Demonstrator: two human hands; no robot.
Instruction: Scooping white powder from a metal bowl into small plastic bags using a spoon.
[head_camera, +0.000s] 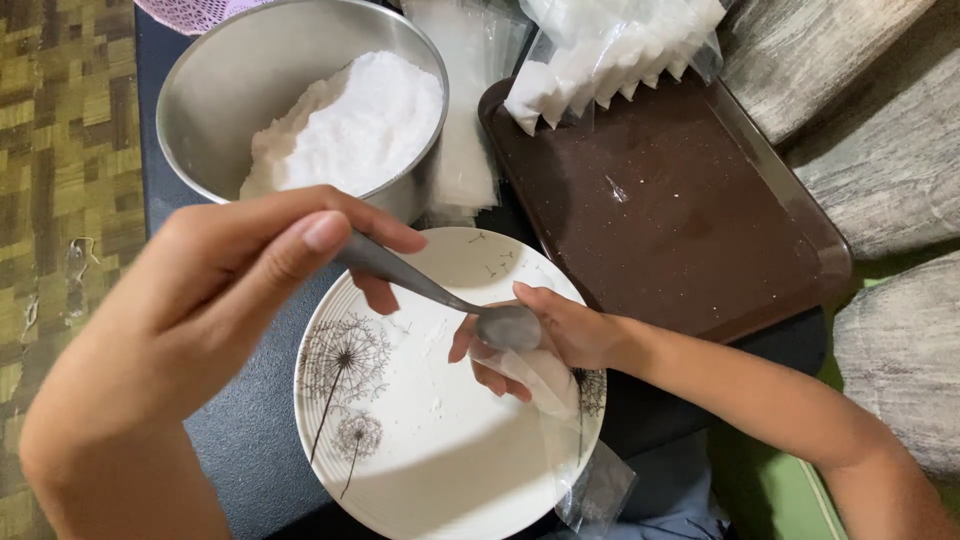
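My left hand (230, 290) grips the handle of a metal spoon (440, 298), whose bowl rests at the mouth of a small clear plastic bag (548, 385). My right hand (545, 335) pinches that bag open over a white plate (420, 440) with a dandelion print. Some white powder lies inside the bag and a dusting of it on the plate. Behind the plate stands a steel bowl (230, 90) heaped with white powder (350, 125).
A brown tray (690, 210) at the right carries a row of filled clear bags (610, 50) at its far end. A stack of flat clear bags (465, 150) lies between bowl and tray. Everything rests on a dark surface (250, 450); wood-pattern floor at the left, grey cushions at the right.
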